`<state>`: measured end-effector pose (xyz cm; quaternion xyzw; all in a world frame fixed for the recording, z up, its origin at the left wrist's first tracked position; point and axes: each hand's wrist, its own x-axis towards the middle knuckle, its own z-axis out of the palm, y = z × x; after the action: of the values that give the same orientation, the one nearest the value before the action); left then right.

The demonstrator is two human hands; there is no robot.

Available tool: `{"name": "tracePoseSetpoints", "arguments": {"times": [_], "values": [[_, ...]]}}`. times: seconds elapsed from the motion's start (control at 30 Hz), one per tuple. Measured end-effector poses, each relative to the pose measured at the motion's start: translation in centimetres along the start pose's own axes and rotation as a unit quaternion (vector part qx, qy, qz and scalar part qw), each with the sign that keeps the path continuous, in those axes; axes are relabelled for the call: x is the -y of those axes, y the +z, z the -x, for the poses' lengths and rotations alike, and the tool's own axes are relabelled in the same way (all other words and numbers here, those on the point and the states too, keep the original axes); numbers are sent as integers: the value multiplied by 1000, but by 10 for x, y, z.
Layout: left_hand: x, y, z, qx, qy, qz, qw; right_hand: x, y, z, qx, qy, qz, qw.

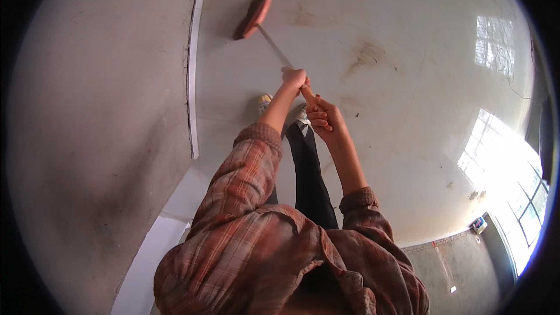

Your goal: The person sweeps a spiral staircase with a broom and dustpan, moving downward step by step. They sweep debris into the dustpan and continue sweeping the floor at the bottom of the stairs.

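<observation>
Near the window (pixel 532 207) sits perhaps a container (pixel 479 225); both hands (pixel 296 79) (pixel 328 118) grip a broom (pixel 258 17).

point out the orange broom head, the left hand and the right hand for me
Orange broom head (pixel 258 17): head view, middle of its orange body
Left hand (pixel 296 77): head view, back of the hand
Right hand (pixel 327 118): head view, middle of the hand

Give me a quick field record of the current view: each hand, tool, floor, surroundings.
Left hand: closed around the broom handle, nearer the head
Right hand: closed around the handle's orange near end
Broom head: reddish, close to the left wall
Floor: pale, glossy, brown smudges
Window: bright, lower right
</observation>
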<state>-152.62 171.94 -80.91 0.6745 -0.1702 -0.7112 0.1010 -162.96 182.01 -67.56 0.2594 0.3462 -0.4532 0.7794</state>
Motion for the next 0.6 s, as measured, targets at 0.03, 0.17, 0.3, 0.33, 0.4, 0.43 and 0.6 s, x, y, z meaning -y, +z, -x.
{"name": "tracePoseSetpoints", "arguments": {"times": [0.03, 0.17, 0.3, 0.33, 0.4, 0.43, 0.6], "values": [[-1, 12, -12, 3, 1, -28, 1000, 5, -2, -7, 29, 5, -32, 999], [50, 106, 4, 56, 26, -197, 978, 17, -47, 59, 3, -74, -108, 991], [88, 183, 53, 197, -74, -15, 978, 19, -70, 126, -184, -156, -2, 970], [89, 192, 64, 231, -82, 14, 969, 20, -64, 138, -231, -165, 32, 958], [83, 197, 90, 246, -69, 51, 966, 20, -45, 154, -286, -171, 105, 937], [76, 196, 103, 230, -62, 59, 969, 19, -32, 160, -249, -161, 137, 945], [19, 129, 128, 153, 7, 183, 971, 16, 32, 158, -191, -67, 225, 953]]}}
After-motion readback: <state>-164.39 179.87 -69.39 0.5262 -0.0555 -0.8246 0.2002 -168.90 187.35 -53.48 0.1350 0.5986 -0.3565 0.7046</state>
